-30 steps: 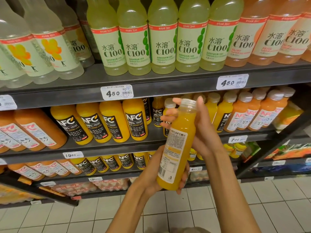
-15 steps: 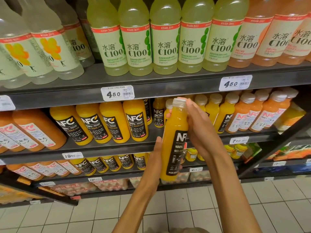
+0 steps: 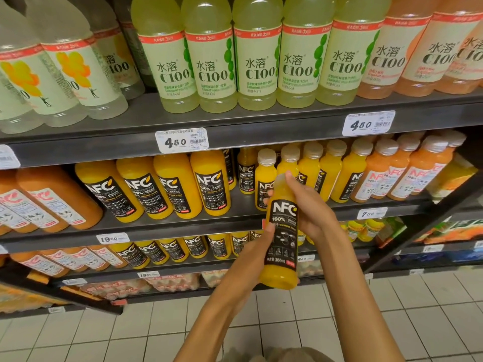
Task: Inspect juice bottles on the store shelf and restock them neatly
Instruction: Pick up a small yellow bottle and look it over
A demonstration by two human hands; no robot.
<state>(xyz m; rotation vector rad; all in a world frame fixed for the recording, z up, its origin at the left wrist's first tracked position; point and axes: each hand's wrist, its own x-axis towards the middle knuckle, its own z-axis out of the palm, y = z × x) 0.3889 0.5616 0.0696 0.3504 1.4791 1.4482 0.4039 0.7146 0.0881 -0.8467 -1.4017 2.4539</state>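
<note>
Your left hand [image 3: 257,248] and right hand [image 3: 309,205] grip the bottle [image 3: 282,231]; nudging it toward twelve o'clock could topple the row [image 3: 311,168].

I have a single view, from the camera worn on the person's head, looking forward and down at the store shelving from close range. Its wide angle bows the shelf edges [image 3: 235,131] and tips the outer bottles outward. The frame runs from the top row of C100 bottles [image 3: 257,66] to the tiled floor [image 3: 109,333] at the bottom edge. Both forearms rise from the lower edge toward the centre, where the held bottle [image 3: 281,239] sits nearest the lens, in front of the middle shelf. No second view overlaps it.
</note>
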